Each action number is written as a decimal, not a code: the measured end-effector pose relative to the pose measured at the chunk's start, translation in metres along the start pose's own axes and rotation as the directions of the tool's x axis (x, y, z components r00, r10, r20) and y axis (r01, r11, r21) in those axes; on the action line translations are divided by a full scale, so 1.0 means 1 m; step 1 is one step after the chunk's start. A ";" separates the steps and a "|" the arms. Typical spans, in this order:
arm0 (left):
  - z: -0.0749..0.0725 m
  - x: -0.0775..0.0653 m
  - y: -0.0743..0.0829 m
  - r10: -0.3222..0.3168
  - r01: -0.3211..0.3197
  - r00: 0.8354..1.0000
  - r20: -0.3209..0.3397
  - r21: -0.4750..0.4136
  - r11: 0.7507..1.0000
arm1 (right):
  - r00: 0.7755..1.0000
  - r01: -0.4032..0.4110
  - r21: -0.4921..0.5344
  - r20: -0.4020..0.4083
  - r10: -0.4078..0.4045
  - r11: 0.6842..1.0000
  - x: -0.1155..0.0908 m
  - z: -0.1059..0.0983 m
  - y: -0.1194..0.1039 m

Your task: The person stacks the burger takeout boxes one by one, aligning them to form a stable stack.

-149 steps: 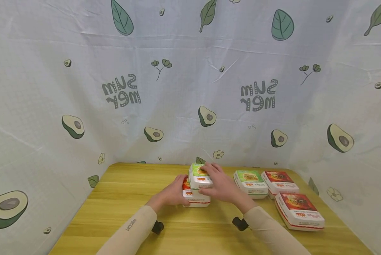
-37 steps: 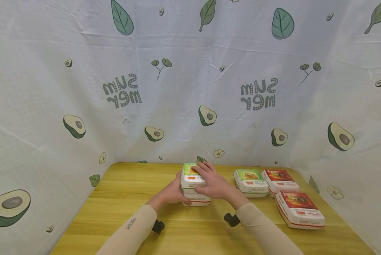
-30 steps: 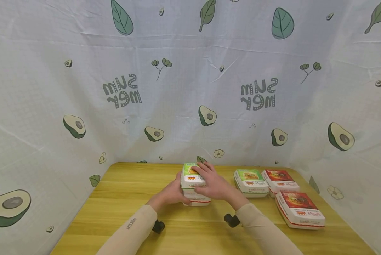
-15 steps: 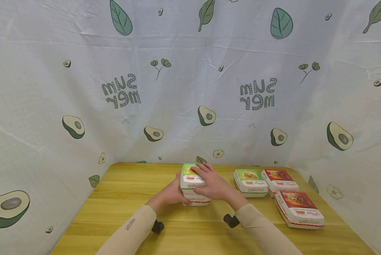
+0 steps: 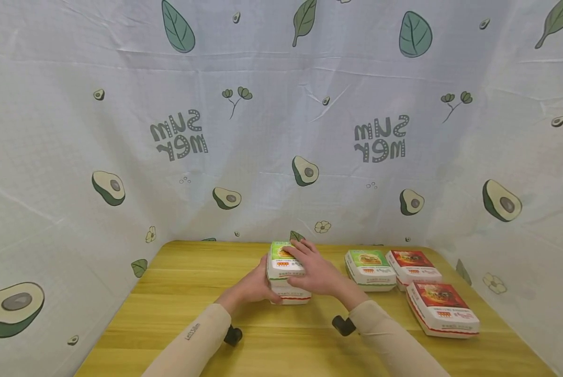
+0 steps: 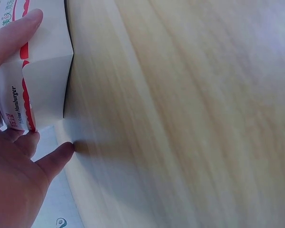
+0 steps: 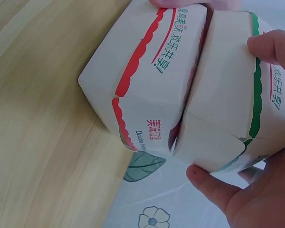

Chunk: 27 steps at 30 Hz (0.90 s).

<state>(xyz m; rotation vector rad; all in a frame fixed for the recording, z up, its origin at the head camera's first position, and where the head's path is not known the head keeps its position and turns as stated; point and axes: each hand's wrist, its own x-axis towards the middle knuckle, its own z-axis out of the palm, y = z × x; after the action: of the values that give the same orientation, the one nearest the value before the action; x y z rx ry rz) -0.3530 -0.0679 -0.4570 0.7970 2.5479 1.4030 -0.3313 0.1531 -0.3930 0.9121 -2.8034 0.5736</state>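
A green-topped burger box sits stacked on a burger box with red trim, near the middle of the table. My left hand grips the lower box from the left; its thumb lies on the front face in the left wrist view, where the box's wall stands on the wood. From the right, my right hand holds the upper box, thumb at the front and fingers spread over its lid. The right wrist view shows the green-trimmed box directly against the red-trimmed box.
To the right on the wooden table stand another green-topped box, a red-topped box behind, and a red-topped box nearer me. A patterned curtain hangs behind the table and along both sides.
Five seconds ago the green-topped box was offset to the right above the lower one; my right hand has shifted it left, in line with it. Over the last second, hands and boxes hold still.
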 end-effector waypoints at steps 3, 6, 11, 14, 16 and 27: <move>0.000 0.000 0.000 -0.001 0.001 1.000 0.001 -0.005 1.000 | 1.000 0.001 -0.009 0.000 -0.001 1.000 0.000 0.000 0.000; 0.000 -0.001 0.001 -0.003 0.003 1.000 0.001 -0.008 1.000 | 1.000 -0.007 -0.016 0.001 0.007 1.000 0.000 0.000 -0.001; 0.000 -0.002 0.002 -0.003 0.003 1.000 -0.001 -0.007 1.000 | 1.000 -0.018 -0.011 0.003 0.018 1.000 -0.001 -0.001 -0.004; 0.000 -0.002 0.002 0.001 -0.001 1.000 -0.003 -0.008 1.000 | 1.000 -0.017 -0.009 0.003 0.017 1.000 -0.001 -0.001 -0.005; 0.000 -0.001 0.003 0.006 -0.006 1.000 -0.004 -0.012 1.000 | 1.000 -0.016 -0.009 0.001 0.016 1.000 -0.001 -0.002 -0.005; 0.000 -0.001 -0.003 0.064 -0.063 0.998 0.006 -0.089 0.994 | 1.000 -0.012 -0.012 0.008 0.012 1.000 -0.002 -0.001 -0.004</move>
<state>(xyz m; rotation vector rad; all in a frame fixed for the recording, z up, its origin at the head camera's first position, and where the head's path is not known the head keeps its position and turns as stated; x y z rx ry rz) -0.3530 -0.0698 -0.4592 0.8737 2.4543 1.5166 -0.3274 0.1521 -0.3916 0.8987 -2.8185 0.5558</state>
